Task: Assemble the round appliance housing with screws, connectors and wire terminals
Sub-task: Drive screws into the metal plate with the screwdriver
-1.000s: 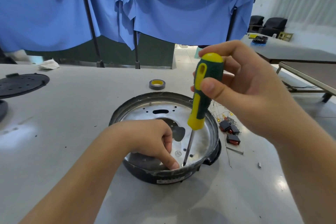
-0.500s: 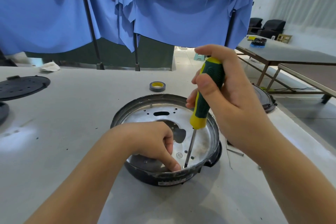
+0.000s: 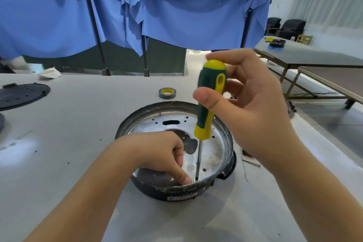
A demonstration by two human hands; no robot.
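The round housing [image 3: 174,153] sits on the grey counter [image 3: 68,143] near the middle, a shallow dark-walled shell with a shiny metal plate inside, pierced with holes and a larger cut-out. The right hand [image 3: 247,108] grips the green-and-yellow screwdriver [image 3: 209,104] by its handle, thumb across the front and fingers curled behind, shaft nearly upright, the tip down at the plate's near edge. The left hand [image 3: 163,153] reaches into the shell, fingers curled with a fingertip pressed down just beside the tip — apparently steadying a screw, though the screw itself is too small to make out. The housing looks rigid and fairly light, so it would likely skate on the smooth counter under turning force; bracing it from inside or at the near wall seems sensible. The thin metal rim may be sharp, and the plate is slick — better to hold the dark outer wall. A roll of tape [image 3: 167,92] lies farther back, a dark perforated disc [image 3: 21,95] at far left.
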